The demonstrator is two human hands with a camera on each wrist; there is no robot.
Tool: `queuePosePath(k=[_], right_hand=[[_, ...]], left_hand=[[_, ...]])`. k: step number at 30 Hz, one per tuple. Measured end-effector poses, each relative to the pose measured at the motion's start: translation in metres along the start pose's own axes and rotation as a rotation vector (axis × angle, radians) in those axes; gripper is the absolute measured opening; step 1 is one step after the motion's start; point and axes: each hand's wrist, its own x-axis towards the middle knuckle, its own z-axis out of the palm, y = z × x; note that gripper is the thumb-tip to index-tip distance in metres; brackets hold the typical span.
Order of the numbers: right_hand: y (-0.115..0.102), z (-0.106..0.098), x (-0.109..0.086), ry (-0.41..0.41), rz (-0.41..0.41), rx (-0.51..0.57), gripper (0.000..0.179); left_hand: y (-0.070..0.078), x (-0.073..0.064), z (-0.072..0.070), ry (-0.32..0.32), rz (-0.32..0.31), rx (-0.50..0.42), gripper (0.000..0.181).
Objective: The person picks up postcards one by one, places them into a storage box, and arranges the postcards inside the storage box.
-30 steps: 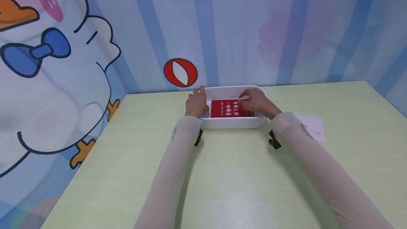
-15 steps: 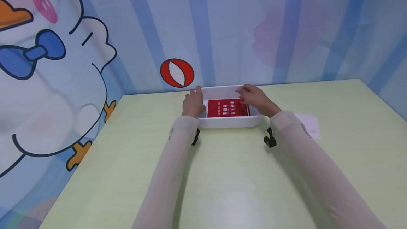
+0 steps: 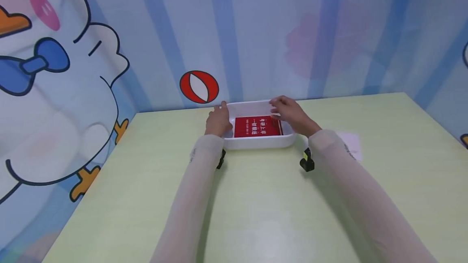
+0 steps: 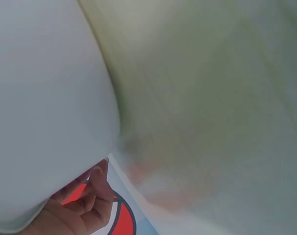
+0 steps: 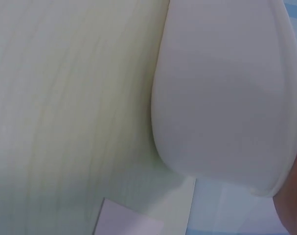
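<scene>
A white plastic tray (image 3: 256, 144) stands on the table against the back wall. Flat inside it lies a red booklet (image 3: 252, 127) with white lettering. At the tray's left end, my left hand (image 3: 218, 121) grips the rim; the left wrist view shows its curled fingers (image 4: 100, 188) at the tray's edge. My right hand (image 3: 292, 115) is over the right end, fingers loosely bent and apart above the booklet's right edge, with nothing visible between them. The right wrist view shows mostly the tray's outer wall (image 5: 226, 93), with part of that hand behind the rim.
A pale pink sheet (image 3: 350, 145) lies on the light wood-look table (image 3: 263, 198), right of the tray and partly behind the right sleeve. Behind the table hangs a blue striped backdrop (image 3: 270, 31) with cartoon prints.
My right fingers have come off the booklet's right part and spread. My left hand stays at the tray's left end. The head view has turned slightly right.
</scene>
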Motion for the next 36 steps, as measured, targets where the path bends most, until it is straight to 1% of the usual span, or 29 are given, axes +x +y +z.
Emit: queuePosePath(k=[5,7,12,16,23,27,31,36], right_hand=[[0.002,-0.003,-0.001,0.005,-0.027,0.056,0.045],[0.003,-0.004,0.0,0.017,-0.036,0.087,0.046],[0.0,-0.006,0.001,0.084,-0.028,0.133,0.046],[0.0,-0.007,-0.001,0.112,-0.011,0.129,0.045],[0.002,-0.013,-0.004,0.117,-0.043,0.085,0.046],[0.003,-0.022,-0.008,0.13,-0.025,0.082,0.045],[0.004,-0.032,-0.014,0.161,-0.001,0.067,0.046],[0.006,-0.045,-0.021,0.185,-0.01,0.047,0.048]], left_hand=[[-0.004,0.002,0.002,-0.021,0.002,-0.034,0.087],[-0.005,0.002,0.001,-0.028,-0.006,-0.046,0.088],[-0.005,0.001,-0.002,-0.042,-0.017,-0.072,0.087],[-0.005,0.002,-0.001,-0.066,-0.016,-0.081,0.087],[-0.002,-0.001,-0.003,-0.061,-0.005,-0.071,0.085],[-0.002,-0.002,-0.003,-0.072,-0.013,-0.071,0.084],[-0.003,0.001,-0.001,-0.068,-0.009,-0.076,0.082],[-0.004,0.004,0.001,-0.058,0.002,-0.085,0.085]])
